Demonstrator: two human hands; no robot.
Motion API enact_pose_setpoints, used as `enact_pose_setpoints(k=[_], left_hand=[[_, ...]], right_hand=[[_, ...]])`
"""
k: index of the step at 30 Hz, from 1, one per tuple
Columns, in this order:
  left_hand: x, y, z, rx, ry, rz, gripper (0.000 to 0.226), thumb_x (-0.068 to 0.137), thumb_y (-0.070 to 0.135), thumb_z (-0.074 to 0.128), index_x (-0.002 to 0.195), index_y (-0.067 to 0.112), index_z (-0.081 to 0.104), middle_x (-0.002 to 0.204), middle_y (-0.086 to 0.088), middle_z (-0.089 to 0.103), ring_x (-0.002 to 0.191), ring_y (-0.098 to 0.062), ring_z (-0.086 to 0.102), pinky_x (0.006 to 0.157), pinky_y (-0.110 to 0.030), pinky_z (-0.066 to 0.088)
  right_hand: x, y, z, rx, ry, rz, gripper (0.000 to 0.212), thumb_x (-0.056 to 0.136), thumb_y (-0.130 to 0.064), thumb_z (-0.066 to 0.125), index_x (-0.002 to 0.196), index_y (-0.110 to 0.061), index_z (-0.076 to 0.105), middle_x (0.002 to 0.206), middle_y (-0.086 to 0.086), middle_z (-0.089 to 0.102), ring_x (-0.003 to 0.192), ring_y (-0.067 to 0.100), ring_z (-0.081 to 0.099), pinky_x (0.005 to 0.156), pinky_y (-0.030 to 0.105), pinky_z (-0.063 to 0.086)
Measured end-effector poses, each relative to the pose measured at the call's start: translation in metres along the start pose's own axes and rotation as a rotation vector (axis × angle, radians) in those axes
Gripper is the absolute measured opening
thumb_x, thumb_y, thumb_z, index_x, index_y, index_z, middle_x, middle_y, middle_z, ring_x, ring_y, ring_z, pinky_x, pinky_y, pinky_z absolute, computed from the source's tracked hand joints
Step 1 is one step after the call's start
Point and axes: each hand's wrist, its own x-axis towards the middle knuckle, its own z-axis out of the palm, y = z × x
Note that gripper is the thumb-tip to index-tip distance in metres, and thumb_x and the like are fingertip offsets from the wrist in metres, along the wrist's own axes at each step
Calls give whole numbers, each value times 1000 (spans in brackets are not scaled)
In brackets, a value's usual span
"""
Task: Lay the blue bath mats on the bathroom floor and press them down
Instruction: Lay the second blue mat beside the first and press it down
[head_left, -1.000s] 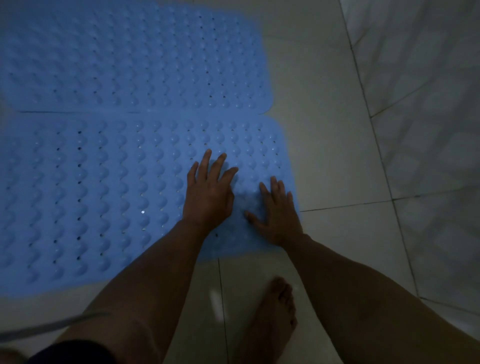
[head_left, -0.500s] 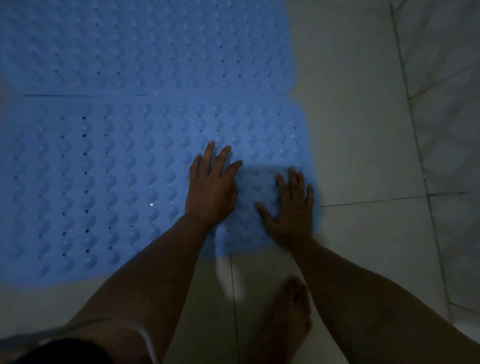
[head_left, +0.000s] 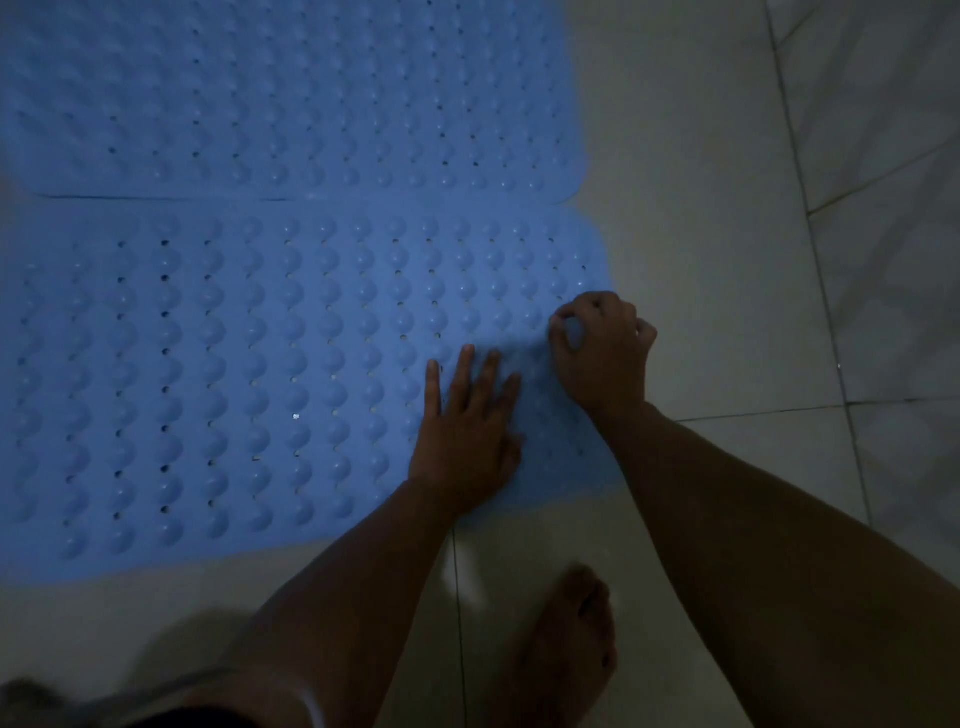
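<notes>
Mats (head_left: 291, 338) blue, bumpy, perforated, flat.

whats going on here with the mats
A person crouches over two blue mats lying side by side on the tiled floor. The left hand presses flat on the near mat, near its right end. The right hand has its fingers curled at that mat's right edge. The far mat lies untouched.
</notes>
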Motion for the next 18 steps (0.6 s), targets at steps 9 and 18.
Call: enact_pose_setpoints(k=[9, 18], left_hand=[[-4, 9, 8, 3, 27, -29, 92, 95, 81, 29, 165, 21, 19, 173, -15, 5, 159, -42, -2, 120, -73, 6], [-4, 11, 4, -101, -25, -9, 95, 91, 84, 34, 163, 23, 27, 173, -13, 9, 159, -41, 0, 120, -72, 6]], right_hand=[[18, -9, 14, 162, -59, -61, 19, 91, -40, 60, 94, -25, 71, 110, -3, 65, 108, 21, 63, 90, 43, 46], [-3, -17, 7, 108, -137, -74, 21, 89, -39, 61, 98, -24, 72, 115, -1, 65, 115, 22, 60, 92, 39, 39]])
